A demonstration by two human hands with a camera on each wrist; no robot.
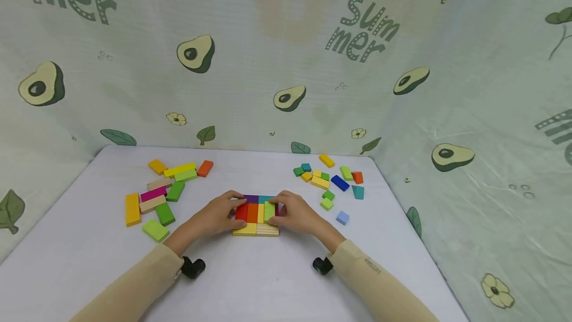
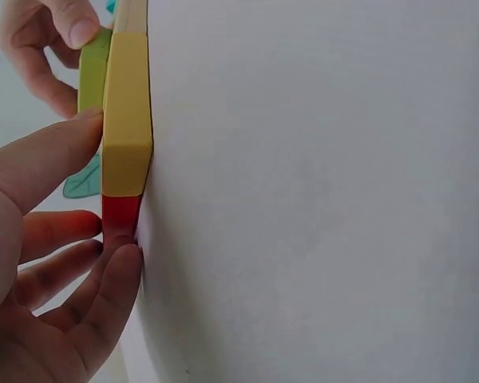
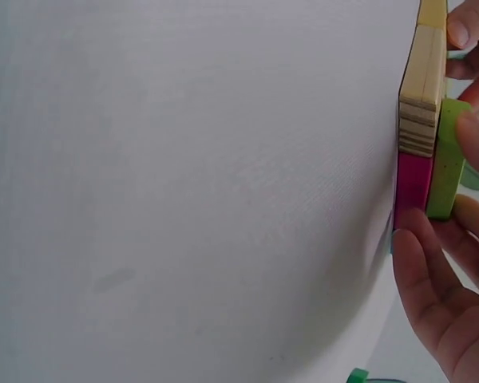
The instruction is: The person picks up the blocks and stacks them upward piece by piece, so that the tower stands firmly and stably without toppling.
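From the rectangle of coloured blocks (image 1: 251,212), you have bare white tabletop (image 1: 261,280) at six o'clock, with black wrist cameras (image 1: 194,268) flanking it at eight and four. Your left hand (image 1: 216,215) blocks nine; your right hand (image 1: 295,212) blocks three. Farther out, loose blocks obstruct nine to eleven (image 1: 153,194) and one to three (image 1: 340,183). Twelve is open as far as the avocado-print backdrop (image 1: 250,123). On top, a lime-green block (image 1: 269,211) juts up toward three.
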